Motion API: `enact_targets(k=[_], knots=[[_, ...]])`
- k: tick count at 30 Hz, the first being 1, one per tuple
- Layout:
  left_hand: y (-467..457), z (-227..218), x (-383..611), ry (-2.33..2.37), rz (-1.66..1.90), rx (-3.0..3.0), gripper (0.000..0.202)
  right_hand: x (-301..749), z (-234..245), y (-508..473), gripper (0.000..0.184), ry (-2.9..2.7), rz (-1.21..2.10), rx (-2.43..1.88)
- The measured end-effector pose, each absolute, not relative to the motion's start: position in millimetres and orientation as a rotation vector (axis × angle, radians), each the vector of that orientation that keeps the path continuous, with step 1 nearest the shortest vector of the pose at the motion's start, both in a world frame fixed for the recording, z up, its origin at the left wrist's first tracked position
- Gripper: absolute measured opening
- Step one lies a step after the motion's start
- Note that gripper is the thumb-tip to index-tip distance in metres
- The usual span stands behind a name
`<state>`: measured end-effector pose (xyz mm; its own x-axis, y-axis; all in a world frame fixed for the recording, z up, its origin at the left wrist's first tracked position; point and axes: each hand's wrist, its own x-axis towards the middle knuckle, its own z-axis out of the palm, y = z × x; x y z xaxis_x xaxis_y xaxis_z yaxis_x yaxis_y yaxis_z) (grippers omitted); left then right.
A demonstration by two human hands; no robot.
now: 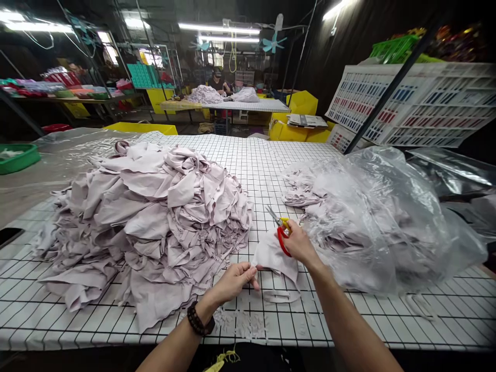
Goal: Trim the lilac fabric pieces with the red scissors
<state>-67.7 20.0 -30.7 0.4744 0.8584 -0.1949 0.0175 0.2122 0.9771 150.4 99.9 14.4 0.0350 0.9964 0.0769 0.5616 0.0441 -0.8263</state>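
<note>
My right hand [299,244] is closed around the handles of a pair of scissors [282,235], red and yellow, whose blades point up and left, slightly parted. Below the scissors lies a pale pinkish fabric piece [276,258] with a narrow strap. My left hand [237,280] pinches the left edge of this piece between thumb and fingers. Left of both hands rises a big heap of similar fabric pieces [155,206]. On the right, more of the cloth sits in a clear plastic bag [387,217].
Small white scraps [248,324] lie near the front edge of the grid-patterned table [256,155]. A phone [10,236] rests at far left, near a green basket [17,157]. White crates [418,103] are stacked behind on the right. A person [217,81] sits at a farther table.
</note>
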Motion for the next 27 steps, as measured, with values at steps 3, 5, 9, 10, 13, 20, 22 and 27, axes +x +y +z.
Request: enact_targets(k=[3, 5, 9, 10, 13, 20, 22, 27], knots=[[18.4, -37.2, -63.4, 0.912, 0.711, 1.129, 0.042, 143.8, 7.1, 74.4, 0.028, -1.673, 1.006, -1.503], [17.3, -38.4, -59.3, 0.891, 0.729, 1.089, 0.042, 140.1, 2.9, 56.4, 0.035, -1.672, 1.241, -1.419], [15.7, -29.2, -51.7, 0.886, 0.784, 1.041, 0.042, 133.5, -5.3, 32.3, 0.036, -1.546, 1.451, -1.306], [15.5, -24.9, -50.9, 0.909, 0.834, 1.08, 0.039, 131.8, -7.4, 29.5, 0.032, -1.524, 1.433, -1.292], [15.2, -12.0, -50.9, 1.01, 1.072, 1.283, 0.03, 126.9, -13.3, 26.5, 0.02, -1.465, 1.354, -1.283], [15.0, -16.2, -46.3, 0.793, 1.019, 0.975, 0.033, 125.6, -11.8, 23.0, 0.022, -1.46, 1.418, -1.255], [14.5, -20.3, -44.6, 0.741, 1.003, 0.867, 0.034, 132.4, -2.9, 19.2, 0.023, -1.567, 1.357, -1.334], [11.2, -19.0, -47.9, 0.824, 1.019, 0.998, 0.033, 150.0, 18.6, 7.6, 0.031, -1.941, 0.969, -1.49]])
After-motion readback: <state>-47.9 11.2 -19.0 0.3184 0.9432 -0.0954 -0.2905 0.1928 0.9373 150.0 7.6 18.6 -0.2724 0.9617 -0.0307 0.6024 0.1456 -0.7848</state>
